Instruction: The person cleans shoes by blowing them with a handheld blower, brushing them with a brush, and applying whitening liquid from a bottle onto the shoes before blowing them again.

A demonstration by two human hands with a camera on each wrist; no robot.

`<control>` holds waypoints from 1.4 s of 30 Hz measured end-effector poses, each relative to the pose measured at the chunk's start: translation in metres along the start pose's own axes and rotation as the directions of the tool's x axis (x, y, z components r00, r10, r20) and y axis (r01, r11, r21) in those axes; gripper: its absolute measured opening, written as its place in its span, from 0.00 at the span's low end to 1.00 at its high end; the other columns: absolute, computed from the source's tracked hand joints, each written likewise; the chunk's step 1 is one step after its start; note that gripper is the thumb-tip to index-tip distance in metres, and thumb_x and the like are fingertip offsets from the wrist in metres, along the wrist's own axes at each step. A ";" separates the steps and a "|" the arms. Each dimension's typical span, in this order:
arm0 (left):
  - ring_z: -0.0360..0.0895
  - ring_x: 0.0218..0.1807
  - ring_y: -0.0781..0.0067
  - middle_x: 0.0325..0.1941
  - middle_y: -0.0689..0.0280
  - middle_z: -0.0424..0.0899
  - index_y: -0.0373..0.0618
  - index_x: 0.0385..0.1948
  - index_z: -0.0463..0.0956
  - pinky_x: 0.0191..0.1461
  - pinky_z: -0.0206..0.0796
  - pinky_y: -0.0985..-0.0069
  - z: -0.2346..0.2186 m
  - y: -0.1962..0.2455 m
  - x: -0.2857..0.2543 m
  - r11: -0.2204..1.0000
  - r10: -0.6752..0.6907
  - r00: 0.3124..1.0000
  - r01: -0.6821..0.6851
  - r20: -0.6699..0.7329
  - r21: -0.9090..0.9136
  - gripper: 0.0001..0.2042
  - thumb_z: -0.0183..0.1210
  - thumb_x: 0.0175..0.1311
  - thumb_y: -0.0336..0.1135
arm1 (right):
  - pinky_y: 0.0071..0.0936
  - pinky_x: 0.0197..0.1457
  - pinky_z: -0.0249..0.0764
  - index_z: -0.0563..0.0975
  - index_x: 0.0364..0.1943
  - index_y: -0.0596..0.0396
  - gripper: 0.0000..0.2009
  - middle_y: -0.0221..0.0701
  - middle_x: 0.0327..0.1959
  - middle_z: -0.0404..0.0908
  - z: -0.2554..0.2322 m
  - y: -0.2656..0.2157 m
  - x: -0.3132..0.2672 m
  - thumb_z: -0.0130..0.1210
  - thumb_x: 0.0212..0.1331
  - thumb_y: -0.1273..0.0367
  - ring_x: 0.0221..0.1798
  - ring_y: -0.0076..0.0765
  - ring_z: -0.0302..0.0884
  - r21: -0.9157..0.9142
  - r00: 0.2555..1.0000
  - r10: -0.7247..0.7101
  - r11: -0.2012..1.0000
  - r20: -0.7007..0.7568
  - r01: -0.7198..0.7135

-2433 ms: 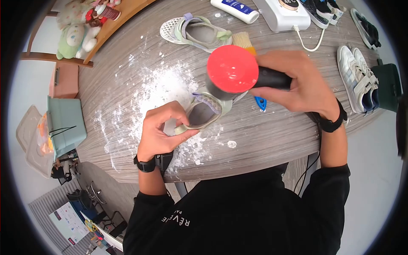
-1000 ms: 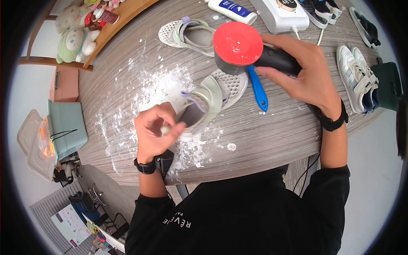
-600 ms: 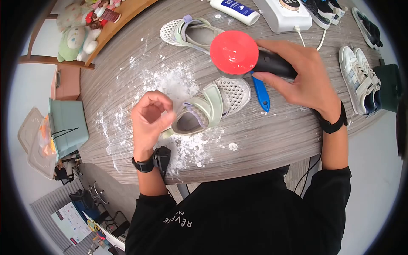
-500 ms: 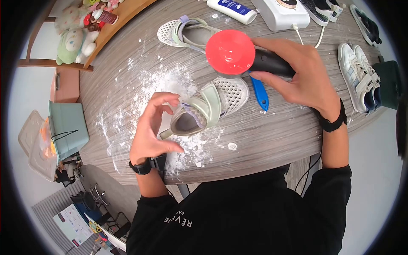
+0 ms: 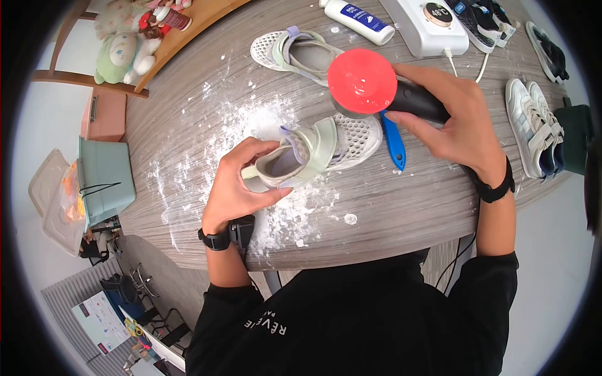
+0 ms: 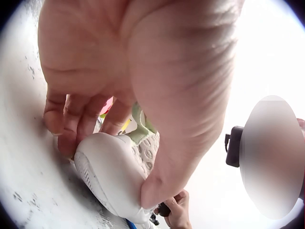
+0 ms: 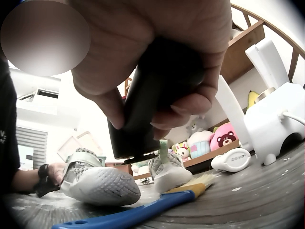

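Observation:
In the head view my left hand [image 5: 233, 185] grips the heel of a pale green and white child's sneaker [image 5: 323, 139], fingers on the far side and thumb on the near side. Its perforated toe points right, and the opening faces up. My right hand [image 5: 456, 119] holds the black handle of a handheld device with a red round top [image 5: 362, 81], above and beyond the toe. The right wrist view shows the device's black cylindrical body [image 7: 133, 138] pointing down, over a brush [image 7: 138, 212]. The matching sneaker [image 5: 269, 50] lies behind, partly covered by the device.
White powder [image 5: 251, 122] is scattered over the wood-grain table. A white bottle [image 5: 357, 22] and a white appliance with a temperature dial [image 5: 426, 28] are at the back. White sneakers [image 5: 527, 125] stand at the right; a green bin [image 5: 106, 178] is beyond the left edge.
My left hand pinched the heel tab, let go and opened beside the sneaker, and now holds its heel. The device rose off the sneaker and moved back, uncovering the toe.

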State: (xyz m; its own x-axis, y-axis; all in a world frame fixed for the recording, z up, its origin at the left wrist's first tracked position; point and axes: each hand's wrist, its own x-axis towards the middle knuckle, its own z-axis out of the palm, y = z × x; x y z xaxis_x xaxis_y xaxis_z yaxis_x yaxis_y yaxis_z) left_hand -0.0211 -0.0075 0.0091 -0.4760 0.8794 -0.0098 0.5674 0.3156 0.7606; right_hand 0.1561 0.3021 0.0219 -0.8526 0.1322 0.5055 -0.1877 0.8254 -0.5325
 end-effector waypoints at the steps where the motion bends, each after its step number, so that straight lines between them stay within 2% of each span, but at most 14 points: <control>1: 0.82 0.46 0.69 0.43 0.63 0.83 0.39 0.53 0.81 0.54 0.73 0.72 0.000 0.000 0.000 1.000 0.001 1.000 -0.001 -0.002 0.002 0.31 0.79 0.39 0.30 | 0.31 0.50 0.81 0.82 0.56 0.57 0.27 0.42 0.45 0.88 0.000 0.001 0.000 0.75 0.49 0.68 0.44 0.46 0.88 0.000 1.000 -0.003 1.000 -0.001 0.003; 4: 0.82 0.49 0.69 0.45 0.61 0.85 0.33 0.52 0.80 0.57 0.72 0.73 0.001 -0.002 -0.002 0.996 -0.063 0.998 0.062 -0.013 -0.061 0.29 0.77 0.44 0.29 | 0.33 0.46 0.81 0.83 0.53 0.54 0.23 0.40 0.43 0.88 -0.001 0.002 0.000 0.74 0.50 0.66 0.41 0.50 0.87 0.010 0.998 -0.001 1.000 -0.056 0.002; 6: 0.83 0.43 0.70 0.42 0.58 0.86 0.29 0.48 0.80 0.51 0.74 0.73 0.004 -0.006 -0.004 0.886 -0.157 0.983 0.098 -0.094 -0.452 0.21 0.73 0.53 0.29 | 0.30 0.49 0.81 0.82 0.55 0.59 0.26 0.42 0.44 0.89 -0.005 0.002 0.000 0.75 0.49 0.68 0.44 0.44 0.89 0.029 0.999 0.020 0.999 -0.035 -0.019; 7: 0.83 0.43 0.70 0.42 0.58 0.86 0.29 0.48 0.80 0.51 0.74 0.73 0.002 -0.011 -0.006 0.889 -0.154 0.983 0.095 -0.097 -0.449 0.21 0.73 0.53 0.29 | 0.30 0.49 0.81 0.82 0.55 0.59 0.26 0.42 0.44 0.89 -0.006 0.001 0.000 0.75 0.49 0.68 0.44 0.44 0.89 0.029 0.999 0.017 0.999 -0.039 -0.016; 9: 0.82 0.36 0.70 0.37 0.58 0.86 0.28 0.44 0.80 0.42 0.73 0.74 -0.004 -0.020 -0.006 0.762 -0.283 0.956 0.178 -0.074 -0.623 0.16 0.67 0.62 0.33 | 0.31 0.50 0.80 0.82 0.54 0.60 0.25 0.42 0.44 0.88 -0.009 0.001 0.001 0.74 0.49 0.69 0.44 0.46 0.88 0.050 0.999 0.031 0.998 -0.038 -0.029; 10: 0.80 0.31 0.72 0.32 0.59 0.85 0.29 0.42 0.80 0.36 0.70 0.75 -0.001 -0.021 -0.005 0.792 -0.262 0.957 0.139 -0.125 -0.595 0.16 0.63 0.66 0.38 | 0.31 0.50 0.80 0.82 0.54 0.60 0.25 0.42 0.44 0.88 -0.009 0.002 0.001 0.74 0.49 0.69 0.44 0.46 0.88 0.050 0.999 0.025 0.998 -0.043 -0.023; 20: 0.81 0.31 0.71 0.31 0.58 0.85 0.29 0.40 0.81 0.36 0.71 0.75 0.000 -0.025 -0.005 0.803 -0.250 0.952 0.101 -0.178 -0.588 0.18 0.64 0.66 0.41 | 0.35 0.46 0.78 0.79 0.53 0.62 0.24 0.43 0.43 0.85 -0.002 0.006 0.000 0.72 0.50 0.69 0.42 0.53 0.84 0.118 0.993 -0.052 0.992 0.106 0.040; 25: 0.82 0.34 0.73 0.35 0.59 0.86 0.29 0.40 0.81 0.38 0.72 0.74 0.002 -0.021 -0.007 0.778 -0.256 0.948 0.086 -0.189 -0.622 0.12 0.68 0.64 0.32 | 0.38 0.42 0.79 0.80 0.55 0.55 0.24 0.40 0.42 0.83 0.014 -0.004 0.001 0.71 0.52 0.66 0.41 0.53 0.82 0.154 0.986 -0.136 0.981 0.101 0.120; 30: 0.79 0.40 0.79 0.41 0.65 0.85 0.32 0.39 0.82 0.42 0.72 0.78 0.011 -0.024 -0.009 0.860 -0.163 0.946 -0.003 -0.279 -0.511 0.10 0.71 0.60 0.26 | 0.34 0.35 0.76 0.79 0.59 0.46 0.28 0.30 0.41 0.79 0.033 -0.020 0.000 0.71 0.51 0.63 0.34 0.42 0.80 0.001 0.965 -0.237 0.971 0.109 0.238; 32: 0.77 0.41 0.81 0.41 0.68 0.84 0.33 0.38 0.82 0.44 0.71 0.79 0.011 -0.023 -0.007 0.907 -0.099 0.947 -0.041 -0.307 -0.418 0.10 0.72 0.59 0.24 | 0.34 0.36 0.75 0.78 0.60 0.45 0.28 0.29 0.41 0.78 0.038 -0.027 -0.002 0.71 0.51 0.63 0.34 0.41 0.79 -0.024 0.967 -0.227 0.973 0.116 0.232; 35: 0.73 0.42 0.83 0.38 0.72 0.80 0.34 0.36 0.81 0.47 0.66 0.81 0.010 -0.021 -0.008 0.828 -0.245 0.939 0.073 -0.242 -0.556 0.10 0.73 0.57 0.23 | 0.34 0.37 0.75 0.78 0.61 0.43 0.29 0.27 0.42 0.78 0.039 -0.026 -0.002 0.71 0.51 0.63 0.34 0.41 0.78 -0.035 0.968 -0.224 0.973 0.113 0.229; 37: 0.73 0.43 0.83 0.38 0.72 0.80 0.35 0.37 0.82 0.50 0.65 0.81 0.012 -0.031 -0.009 0.881 -0.157 0.939 -0.007 -0.307 -0.473 0.10 0.73 0.56 0.22 | 0.35 0.38 0.76 0.78 0.62 0.42 0.29 0.26 0.43 0.78 0.036 -0.023 -0.001 0.70 0.51 0.63 0.35 0.40 0.78 -0.025 0.968 -0.227 0.973 0.105 0.231; 40: 0.76 0.45 0.81 0.42 0.68 0.83 0.33 0.40 0.82 0.52 0.68 0.79 0.014 -0.024 -0.009 0.865 -0.158 0.934 -0.026 -0.321 -0.502 0.11 0.73 0.56 0.23 | 0.36 0.40 0.76 0.78 0.62 0.42 0.30 0.29 0.42 0.78 0.023 -0.014 -0.001 0.70 0.51 0.64 0.38 0.42 0.79 -0.062 0.962 -0.237 0.967 0.135 0.247; 42: 0.77 0.46 0.80 0.44 0.67 0.84 0.32 0.42 0.82 0.54 0.68 0.78 0.014 -0.015 -0.007 0.853 -0.169 0.937 -0.016 -0.304 -0.522 0.13 0.73 0.56 0.23 | 0.42 0.48 0.76 0.80 0.60 0.49 0.28 0.38 0.45 0.81 0.012 -0.009 -0.002 0.68 0.49 0.68 0.45 0.51 0.79 -0.007 0.977 -0.076 0.997 0.199 0.079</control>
State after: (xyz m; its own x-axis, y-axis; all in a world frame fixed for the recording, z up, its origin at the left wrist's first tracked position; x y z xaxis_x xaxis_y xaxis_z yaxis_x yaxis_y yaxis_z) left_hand -0.0170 -0.0137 -0.0114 -0.7467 0.6624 0.0598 0.1404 0.0691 0.9877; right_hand 0.1532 0.2881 0.0177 -0.9158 -0.0426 0.3993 -0.2510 0.8369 -0.4864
